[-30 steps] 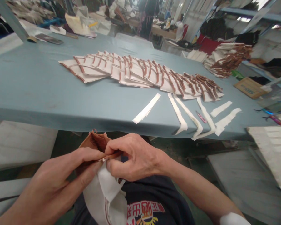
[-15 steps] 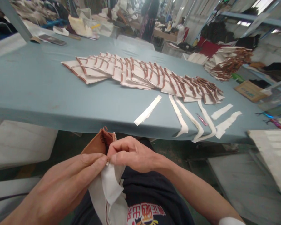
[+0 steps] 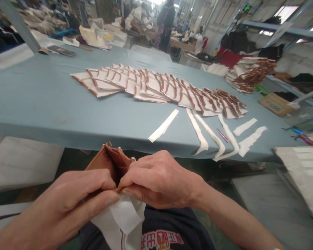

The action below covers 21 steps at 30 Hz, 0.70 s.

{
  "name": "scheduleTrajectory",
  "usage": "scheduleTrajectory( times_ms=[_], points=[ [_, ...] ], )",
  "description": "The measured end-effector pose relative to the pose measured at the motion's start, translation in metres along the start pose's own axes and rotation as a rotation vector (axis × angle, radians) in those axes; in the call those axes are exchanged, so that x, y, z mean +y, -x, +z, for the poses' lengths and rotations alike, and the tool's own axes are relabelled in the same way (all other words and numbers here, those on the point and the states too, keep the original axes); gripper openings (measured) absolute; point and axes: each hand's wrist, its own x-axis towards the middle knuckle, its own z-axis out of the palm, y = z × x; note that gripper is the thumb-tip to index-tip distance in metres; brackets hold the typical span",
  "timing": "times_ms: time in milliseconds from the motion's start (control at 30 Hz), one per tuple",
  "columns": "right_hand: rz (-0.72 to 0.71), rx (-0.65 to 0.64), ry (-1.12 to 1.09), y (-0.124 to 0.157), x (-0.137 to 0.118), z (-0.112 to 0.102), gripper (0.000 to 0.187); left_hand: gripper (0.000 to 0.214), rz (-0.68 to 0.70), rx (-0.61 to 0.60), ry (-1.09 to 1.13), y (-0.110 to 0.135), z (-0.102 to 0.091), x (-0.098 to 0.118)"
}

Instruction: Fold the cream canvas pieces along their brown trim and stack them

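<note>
Close to my body, a brown and white fabric piece (image 3: 100, 161) is held up, its brown part gaping at the top. My left hand (image 3: 78, 198) pinches its edge between thumb and fingers. Right beside it, my right hand (image 3: 159, 180) grips the same edge, knuckles up, the two thumbs almost meeting. Below the fingers a white strip (image 3: 126, 213) hangs over the white cloth, which has a brown seam line. What lies right under the fingertips is hidden.
On the blue-covered table (image 3: 41, 104) lies a row of overlapping white pieces with brown edging (image 3: 135, 83). Nearer the front edge are white strips (image 3: 163, 126) and a small pink tool (image 3: 223, 135). A cardboard box (image 3: 275, 102) and stacked pieces (image 3: 250, 73) stand right. A person (image 3: 165, 26) is far back.
Both hands have turned at the edge, and the brown opening has spread wider. My right hand has come lower, with its back now facing up. The view has tilted slightly upward.
</note>
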Motion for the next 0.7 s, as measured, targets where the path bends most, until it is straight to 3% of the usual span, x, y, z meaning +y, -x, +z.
scheduleTrajectory(
  times_ms=[100, 167, 400, 500, 600, 700],
  points=[
    [0.001, 0.013, 0.053, 0.004, -0.003, 0.000, 0.023, 0.042, 0.188, -0.039, -0.032, -0.001, 0.004, -0.012],
    [0.009, 0.020, 0.056, 0.007, -0.005, -0.001, 0.020, 0.036, 0.235, -0.038, -0.063, 0.001, 0.005, -0.016],
    [0.029, -0.009, 0.058, 0.006, -0.013, -0.010, 0.025, 0.040, 0.131, -0.060, -0.047, -0.005, 0.007, 0.004],
    [0.063, -0.029, -0.211, 0.007, -0.004, 0.000, 0.031, 0.041, 0.065, 0.004, 0.030, 0.003, 0.021, 0.010],
    [0.195, -0.055, -0.561, 0.014, 0.007, 0.017, 0.045, 0.042, -0.047, 0.106, 0.109, 0.017, 0.037, 0.013],
    [0.281, -0.046, -0.668, 0.024, 0.011, 0.027, 0.051, 0.044, -0.124, 0.047, 0.198, 0.030, 0.045, 0.012]
  ],
)
